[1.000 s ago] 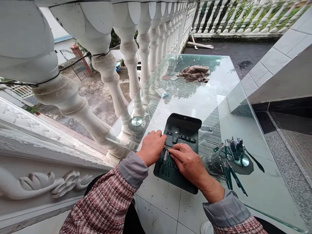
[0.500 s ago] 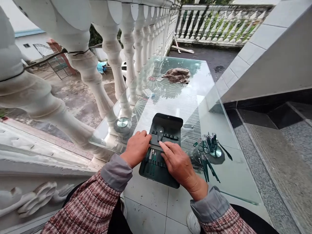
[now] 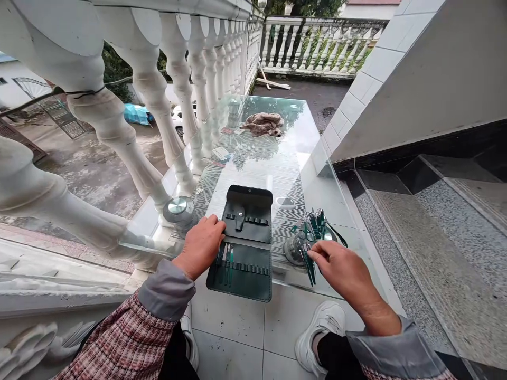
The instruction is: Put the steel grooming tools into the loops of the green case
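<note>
A black manicure case (image 3: pixel 249 237) lies unfolded at the near edge of the glass table. Several slim green-handled tools (image 3: pixel 228 258) sit in elastic loops on the left of its lower flap; the loops to their right hold nothing. My left hand (image 3: pixel 203 243) grips the case's left edge, fingers closed. To the right lies a pile of manicure tools (image 3: pixel 317 224), with scissors and nail clippers among them. At the near side of this pile, my right hand (image 3: pixel 343 266) pinches a green manicure tool (image 3: pixel 308 264); its exact kind is partly hidden by the fingertips.
A crumpled brown cloth (image 3: pixel 263 124) lies at the far part of the glass table (image 3: pixel 253 163). A small card (image 3: pixel 221 153) is on the left. White balusters (image 3: pixel 150 100) line the left side; stone steps (image 3: pixel 428 211) rise on the right.
My right hand has left the case and moved right to the tool pile. My left hand stays at the case's left edge. The view has turned slightly right.
</note>
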The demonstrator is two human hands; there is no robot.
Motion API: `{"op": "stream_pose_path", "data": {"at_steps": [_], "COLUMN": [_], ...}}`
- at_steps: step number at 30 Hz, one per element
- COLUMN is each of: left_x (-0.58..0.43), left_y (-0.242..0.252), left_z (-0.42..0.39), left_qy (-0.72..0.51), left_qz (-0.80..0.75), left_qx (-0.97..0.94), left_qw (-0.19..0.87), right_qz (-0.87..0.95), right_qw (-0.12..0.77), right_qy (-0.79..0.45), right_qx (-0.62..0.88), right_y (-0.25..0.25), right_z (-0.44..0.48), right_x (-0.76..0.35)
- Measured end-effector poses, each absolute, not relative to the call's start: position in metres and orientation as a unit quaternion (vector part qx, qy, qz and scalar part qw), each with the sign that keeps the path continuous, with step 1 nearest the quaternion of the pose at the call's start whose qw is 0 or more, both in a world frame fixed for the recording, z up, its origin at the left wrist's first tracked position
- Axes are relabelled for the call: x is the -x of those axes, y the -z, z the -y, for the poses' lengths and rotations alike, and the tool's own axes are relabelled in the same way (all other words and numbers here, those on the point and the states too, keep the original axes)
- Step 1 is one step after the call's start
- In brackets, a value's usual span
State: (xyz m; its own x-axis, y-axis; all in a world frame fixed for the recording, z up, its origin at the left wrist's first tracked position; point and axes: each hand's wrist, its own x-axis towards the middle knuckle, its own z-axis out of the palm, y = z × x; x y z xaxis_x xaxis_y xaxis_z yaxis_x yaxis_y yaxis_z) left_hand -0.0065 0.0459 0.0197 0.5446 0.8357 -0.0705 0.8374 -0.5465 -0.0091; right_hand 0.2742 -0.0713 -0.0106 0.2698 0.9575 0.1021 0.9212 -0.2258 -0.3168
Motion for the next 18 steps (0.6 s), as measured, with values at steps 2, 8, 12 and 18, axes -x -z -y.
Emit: {"op": "stream_pose_path", "data": {"at_steps": [2,8,12,18], "left_x": [0.005,0.003,0.004,0.004], "left_y": [-0.019,-0.017,-0.017,-0.017], "left_z": [-0.046,-0.048,-0.048,-0.047], "left_qy": [0.032,0.028,0.026,0.028], "left_qz": [-0.476,-0.481,-0.48,-0.483], "left_qx": [-0.879,-0.876,-0.877,-0.875], "left_qw": [0.008,-0.002,-0.003,0.005], "right_qz": [0.604,0.608,0.613,0.621], "right_qw": [0.136,0.119,0.108,0.11], "right_qy": [-0.049,-0.011,0.003,0.01], "right_qx": [0.784,0.785,0.783,0.776], "right_y": [0.014,0.015,0.015,0.016], "right_z": [0.074,0.07,0.067,0.065], "right_x": [-0.272,-0.267,-0.264,-0.261]}}
